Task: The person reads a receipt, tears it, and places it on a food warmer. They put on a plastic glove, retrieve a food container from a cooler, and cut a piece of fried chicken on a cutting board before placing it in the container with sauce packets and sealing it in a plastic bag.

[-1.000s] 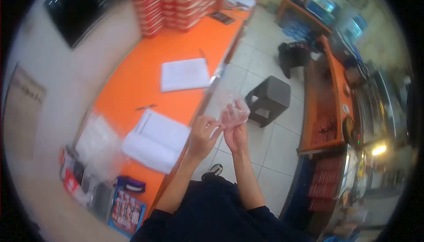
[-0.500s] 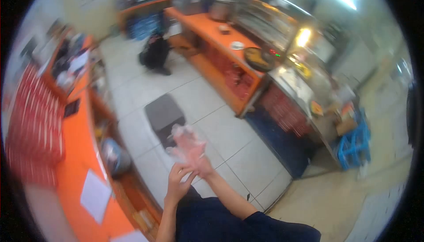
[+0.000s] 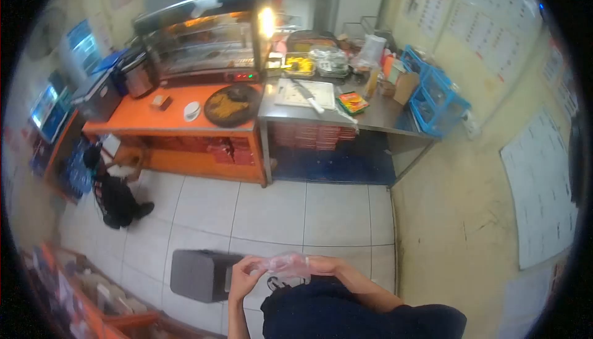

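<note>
My right hand (image 3: 291, 265) is inside a clear disposable plastic glove (image 3: 278, 267), with its fingers stretched out to the left. The plastic looks crumpled over the fingers and blurs their outlines. My left hand (image 3: 247, 270) pinches the thin plastic near the gloved fingertips. Both hands are in front of my dark shirt, above the tiled floor. Just left of them stands a grey bin (image 3: 197, 275).
Ahead is a steel table (image 3: 278, 111) with a knife (image 3: 307, 97) on a white cutting board (image 3: 289, 99). An orange counter (image 3: 173, 113) holds a round dark pan (image 3: 216, 115) and a lit food warmer (image 3: 197, 48). A person (image 3: 114, 194) crouches at left.
My view has swung right, bringing the steel table and wall ahead of me. My left hand has shifted from the glove's wrist end to its finger end.
</note>
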{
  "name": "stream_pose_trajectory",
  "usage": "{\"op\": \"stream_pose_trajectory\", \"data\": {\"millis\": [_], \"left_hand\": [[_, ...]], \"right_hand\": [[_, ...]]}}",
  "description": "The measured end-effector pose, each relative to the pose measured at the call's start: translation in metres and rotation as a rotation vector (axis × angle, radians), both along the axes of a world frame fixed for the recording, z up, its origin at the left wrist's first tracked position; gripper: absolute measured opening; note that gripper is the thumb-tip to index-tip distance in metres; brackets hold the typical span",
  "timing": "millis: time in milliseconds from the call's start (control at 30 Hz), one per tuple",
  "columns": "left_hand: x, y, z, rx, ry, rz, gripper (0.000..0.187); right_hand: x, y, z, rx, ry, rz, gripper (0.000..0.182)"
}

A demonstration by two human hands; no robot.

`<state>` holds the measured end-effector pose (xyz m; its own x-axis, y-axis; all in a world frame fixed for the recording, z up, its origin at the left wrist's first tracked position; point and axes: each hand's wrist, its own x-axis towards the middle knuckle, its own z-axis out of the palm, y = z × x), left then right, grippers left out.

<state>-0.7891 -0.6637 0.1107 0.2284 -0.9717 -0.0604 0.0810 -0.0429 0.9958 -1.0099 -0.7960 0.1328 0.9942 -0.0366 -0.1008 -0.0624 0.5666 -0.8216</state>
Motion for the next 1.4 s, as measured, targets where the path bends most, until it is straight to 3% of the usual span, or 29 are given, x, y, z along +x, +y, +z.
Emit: {"op": "stream_pose_trajectory", "data": {"millis": [100,200,300,433,500,600,667,733,800,900,1100,1200,1400], "left_hand": [[0.018,-0.06,0.0,0.055,0.008,-0.113,0.02],[0.016,-0.135,0.003,0.114,-0.075,-0.121,0.019],[-0.009,-0.218,-0.013,0.084,0.046,-0.104,0.019],[-0.032,-0.349,-0.025,0.038,0.011,-0.249,0.022],[-0.036,-0.418,-0.024,-0.008,-0.024,-0.251,0.025],[-0.038,-0.531,-0.026,-0.062,-0.094,-0.144,0.032],[-0.031,-0.602,-0.045,-0.007,-0.076,-0.047,0.03],[-0.039,-0.675,-0.047,0.064,-0.073,0.02,0.028],[-0.048,-0.726,-0.043,0.142,-0.11,0.032,0.026],[-0.072,-0.787,-0.012,0.163,-0.142,-0.046,0.018],[-0.095,-0.842,0.007,0.227,-0.12,-0.043,0.012],[-0.089,-0.858,0.014,0.237,-0.161,-0.008,0.011],[-0.071,-0.865,0.017,0.234,-0.291,0.138,0.014]], "right_hand": [[-0.05,-0.036,-0.065,-0.234,0.238,-0.258,0.063],[-0.052,-0.075,-0.075,0.306,0.083,-0.74,0.051],[-0.038,-0.118,-0.053,0.23,-0.053,-1.152,0.048],[-0.035,-0.229,-0.049,-0.27,0.26,-1.064,0.032],[-0.051,-0.319,-0.061,-0.532,0.377,-0.797,0.026],[-0.094,-0.472,-0.076,-0.825,0.366,-1.183,0.018],[-0.144,-0.574,-0.075,-0.854,0.496,-1.549,0.025],[-0.201,-0.668,-0.086,-0.955,0.92,-1.842,0.033],[-0.246,-0.738,-0.091,-1.182,0.875,-1.752,0.039],[-0.3,-0.802,-0.086,-1.198,0.938,-1.462,0.037],[-0.318,-0.885,-0.026,-1.354,1.058,-1.806,0.028],[-0.313,-0.923,-0.008,-1.33,0.994,-1.804,0.027],[-0.275,-0.998,0.031,-1.553,0.727,-1.816,0.022]]}}
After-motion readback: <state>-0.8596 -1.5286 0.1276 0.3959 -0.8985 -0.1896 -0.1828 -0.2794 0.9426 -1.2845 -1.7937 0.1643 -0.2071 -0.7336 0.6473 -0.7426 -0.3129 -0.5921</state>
